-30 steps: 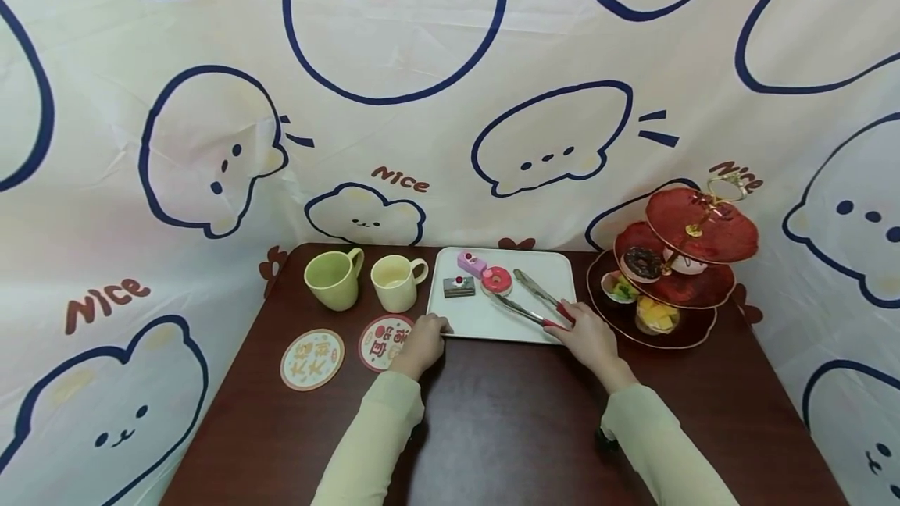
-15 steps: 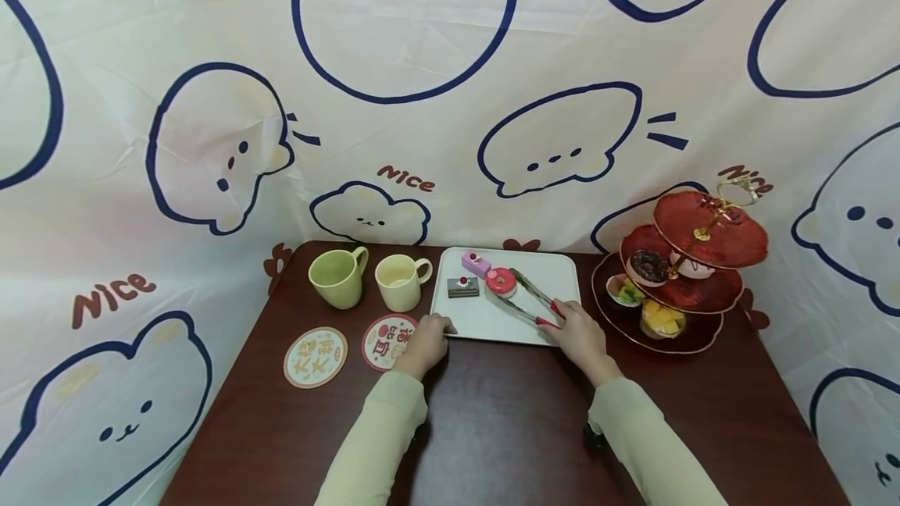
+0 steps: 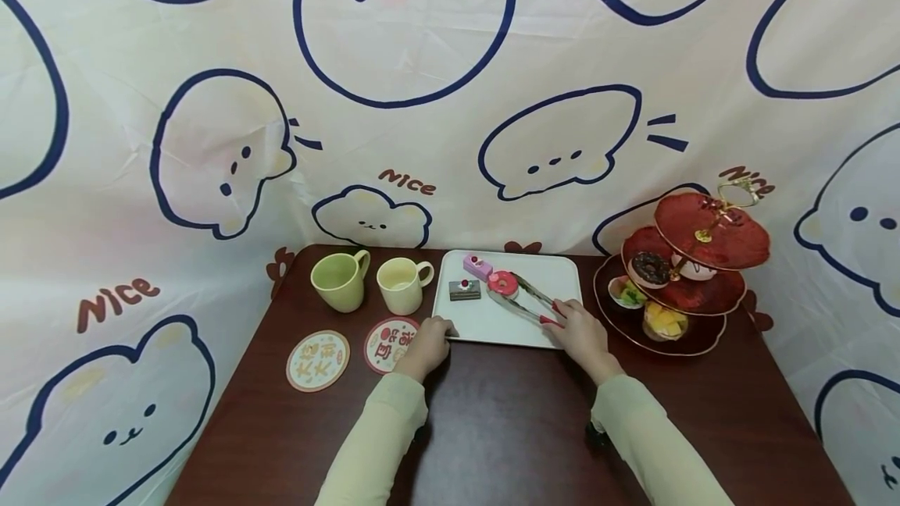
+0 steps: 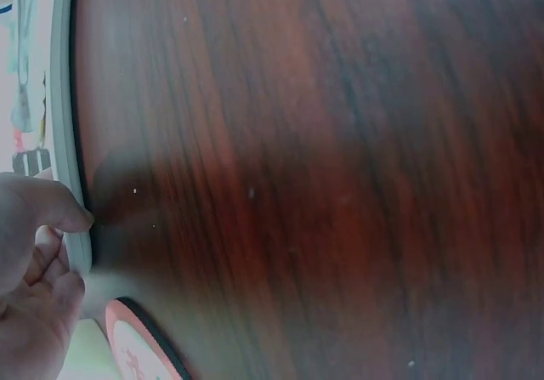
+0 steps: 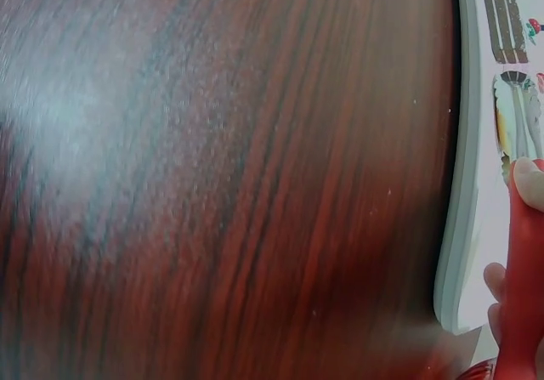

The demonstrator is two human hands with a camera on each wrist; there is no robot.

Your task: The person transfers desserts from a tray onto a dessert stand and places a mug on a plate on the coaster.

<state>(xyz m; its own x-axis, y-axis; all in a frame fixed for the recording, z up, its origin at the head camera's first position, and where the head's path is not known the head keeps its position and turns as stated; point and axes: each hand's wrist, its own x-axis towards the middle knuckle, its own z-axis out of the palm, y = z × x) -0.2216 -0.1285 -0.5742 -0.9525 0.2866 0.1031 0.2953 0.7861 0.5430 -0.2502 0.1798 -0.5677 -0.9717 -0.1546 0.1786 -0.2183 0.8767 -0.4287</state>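
In the head view, my left hand [image 3: 429,343] pinches the front left corner of a white tray [image 3: 473,326]; the left wrist view shows thumb and fingers at the tray rim [image 4: 61,99]. My right hand [image 3: 583,338] grips metal tongs [image 3: 516,306] with red handles over the tray's right half. Their tips lie on either side of a pink toy donut [image 3: 496,282], close against it. Beside it on the tray sit a dark cake slice [image 3: 464,293] and a pink cake slice [image 3: 476,265]. The right wrist view has a red handle [image 5: 520,261] under my thumb.
Left of the tray stand a green mug [image 3: 337,286] and a pale yellow mug [image 3: 399,291], with two round coasters [image 3: 318,375] in front. A red three-tier stand [image 3: 678,229] at the right holds a chocolate donut [image 3: 637,272], a fruit tart [image 3: 664,324] and other pastries.
My right hand has shifted slightly left, and the tongs' arms have drawn closer together around the pink donut. The left hand stays at the tray corner.
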